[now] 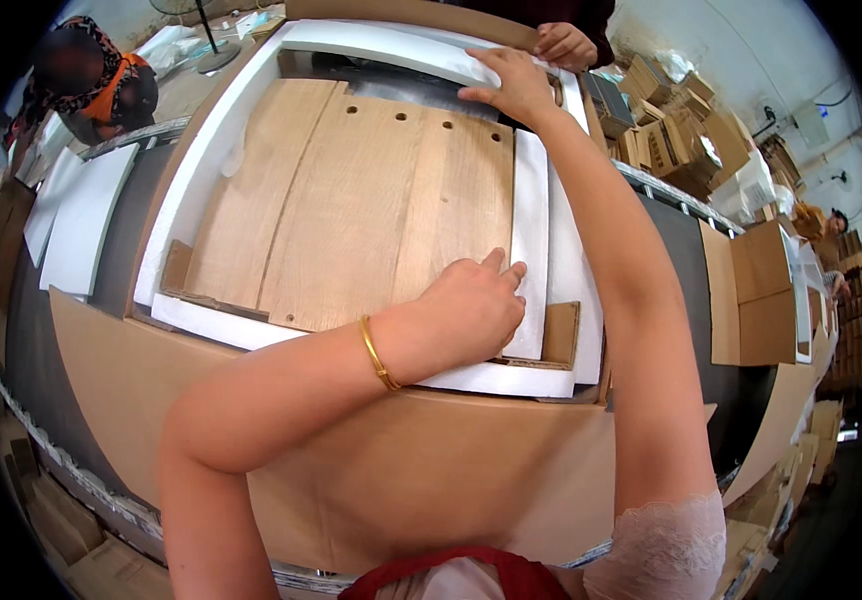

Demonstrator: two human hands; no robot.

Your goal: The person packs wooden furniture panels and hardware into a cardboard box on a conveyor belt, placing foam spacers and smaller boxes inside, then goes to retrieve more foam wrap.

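Light wood panels [351,210] lie side by side in an open cardboard box [431,430], with a row of round holes near their far edge. White foam strips [191,190] frame them. My left hand [471,305], a gold bracelet at its wrist, lies over the panels' near right part, fingers outstretched to the inner foam strip [529,230]. At the box's far right corner my right hand [516,85] rests on the far foam strip [381,45], thumb and fingers apart. Brown cardboard corner pieces [559,335] sit at the near corners.
Another person's hand [566,45] is at the far right corner, close to my right hand. The box stands on a dark conveyor [666,260]. Foam sheets [86,225] lie left; an open carton [761,290] stands right. A second person [91,80] is at the far left.
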